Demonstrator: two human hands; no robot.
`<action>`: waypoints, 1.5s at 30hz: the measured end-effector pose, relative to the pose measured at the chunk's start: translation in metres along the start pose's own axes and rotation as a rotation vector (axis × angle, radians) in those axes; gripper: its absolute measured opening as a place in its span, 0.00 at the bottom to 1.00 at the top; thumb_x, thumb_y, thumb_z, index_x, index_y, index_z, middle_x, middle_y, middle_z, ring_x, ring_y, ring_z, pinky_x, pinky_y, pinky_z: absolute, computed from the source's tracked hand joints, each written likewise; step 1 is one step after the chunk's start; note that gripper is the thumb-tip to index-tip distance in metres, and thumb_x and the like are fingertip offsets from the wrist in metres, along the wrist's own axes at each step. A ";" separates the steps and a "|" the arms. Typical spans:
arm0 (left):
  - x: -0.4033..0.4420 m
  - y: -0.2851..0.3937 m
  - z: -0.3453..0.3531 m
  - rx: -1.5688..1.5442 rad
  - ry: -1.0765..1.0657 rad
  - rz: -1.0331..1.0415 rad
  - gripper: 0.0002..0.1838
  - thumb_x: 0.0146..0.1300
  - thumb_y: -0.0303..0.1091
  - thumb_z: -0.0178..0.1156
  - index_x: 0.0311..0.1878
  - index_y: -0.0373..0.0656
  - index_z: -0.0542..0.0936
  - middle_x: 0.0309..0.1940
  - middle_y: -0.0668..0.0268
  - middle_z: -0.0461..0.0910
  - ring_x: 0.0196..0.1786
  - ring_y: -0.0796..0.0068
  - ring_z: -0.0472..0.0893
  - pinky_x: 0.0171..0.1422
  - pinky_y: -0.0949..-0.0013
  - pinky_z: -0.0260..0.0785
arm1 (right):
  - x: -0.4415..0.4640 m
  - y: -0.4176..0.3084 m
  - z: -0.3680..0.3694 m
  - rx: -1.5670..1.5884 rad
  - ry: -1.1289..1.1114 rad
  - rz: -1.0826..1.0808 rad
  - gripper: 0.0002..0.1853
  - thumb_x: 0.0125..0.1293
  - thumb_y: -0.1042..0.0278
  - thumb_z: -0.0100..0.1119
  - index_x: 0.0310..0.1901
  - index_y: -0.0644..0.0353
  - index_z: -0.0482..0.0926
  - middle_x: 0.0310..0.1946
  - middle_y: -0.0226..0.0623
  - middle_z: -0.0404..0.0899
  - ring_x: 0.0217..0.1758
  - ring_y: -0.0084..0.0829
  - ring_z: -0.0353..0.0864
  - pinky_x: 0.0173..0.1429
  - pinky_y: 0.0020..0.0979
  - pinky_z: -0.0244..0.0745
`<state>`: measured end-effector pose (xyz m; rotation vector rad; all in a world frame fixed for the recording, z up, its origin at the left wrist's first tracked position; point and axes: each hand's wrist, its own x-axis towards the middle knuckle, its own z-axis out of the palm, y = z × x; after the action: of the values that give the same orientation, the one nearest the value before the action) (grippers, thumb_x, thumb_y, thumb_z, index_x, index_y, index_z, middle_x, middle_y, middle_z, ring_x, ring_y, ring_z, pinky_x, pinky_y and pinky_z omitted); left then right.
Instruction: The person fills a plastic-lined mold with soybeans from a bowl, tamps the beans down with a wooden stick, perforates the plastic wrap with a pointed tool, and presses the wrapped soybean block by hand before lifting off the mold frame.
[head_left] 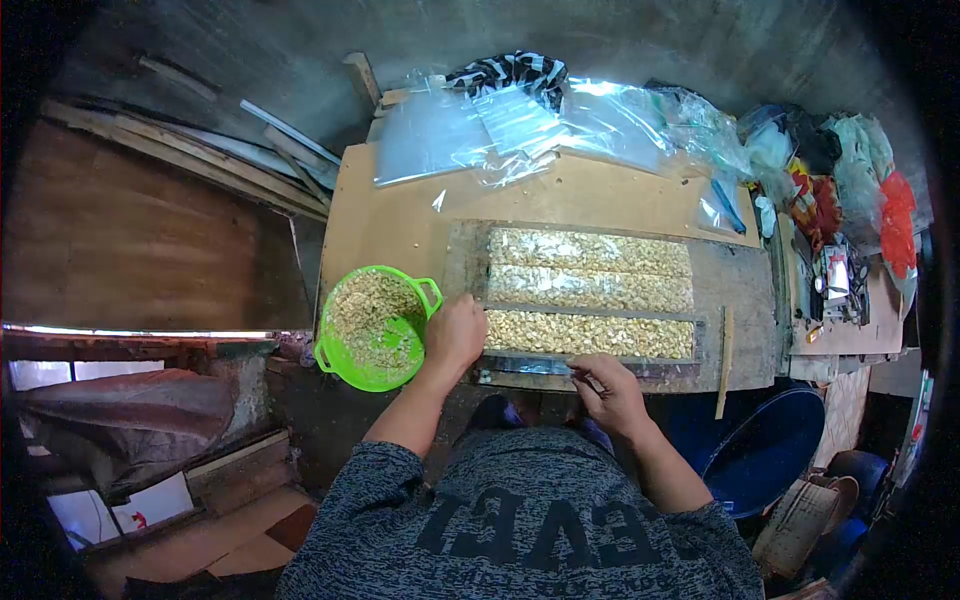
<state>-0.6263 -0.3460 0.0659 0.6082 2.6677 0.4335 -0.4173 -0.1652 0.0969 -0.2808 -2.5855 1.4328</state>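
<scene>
Along the near edge of the bench, I saw the right hand half-closed, thumb near fingertips, beside a glossy dark strip; I couldn't tell whether it gripped anything. The left hand was curled by the nearest row, any hold hidden. Toward the left edge, a green plastic bowl held loose, crumbly flakes. I judged the nearest row filled but uncovered; two rows beyond looked film-covered. Crinkled clear sheets lay along the far edge.
</scene>
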 end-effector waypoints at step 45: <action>-0.004 -0.012 -0.003 -0.093 0.066 0.016 0.12 0.68 0.38 0.58 0.36 0.38 0.81 0.35 0.46 0.84 0.40 0.43 0.85 0.46 0.46 0.76 | 0.095 -0.020 0.077 -0.490 -0.258 -0.109 0.15 0.62 0.68 0.55 0.50 0.54 0.82 0.45 0.41 0.78 0.54 0.43 0.76 0.56 0.43 0.72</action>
<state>-0.6281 -0.3591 0.0651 0.5974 2.6882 0.5887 -0.5291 -0.2149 0.0793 -0.0108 -3.0817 0.8283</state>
